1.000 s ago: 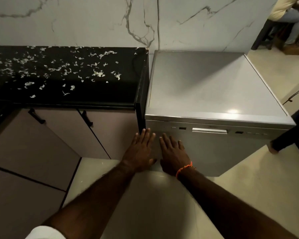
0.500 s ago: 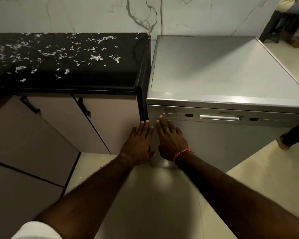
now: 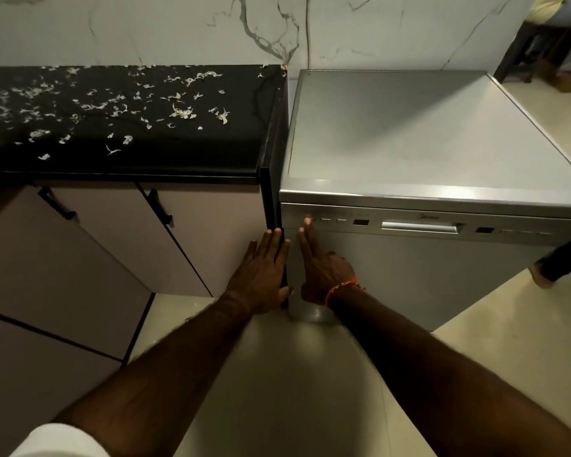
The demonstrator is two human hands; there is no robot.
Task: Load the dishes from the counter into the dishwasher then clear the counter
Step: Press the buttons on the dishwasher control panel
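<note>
A faint, unreadable brand mark sits on the dishwasher (image 3: 409, 258) panel

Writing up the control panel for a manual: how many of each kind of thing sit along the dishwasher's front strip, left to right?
Small light buttons: 3, with the right hand's fingertip at the leftmost
Dark display windows: 2
Door handle: 1
Total: 6
Faint marks at the strip's far right are too dim to count.
</note>
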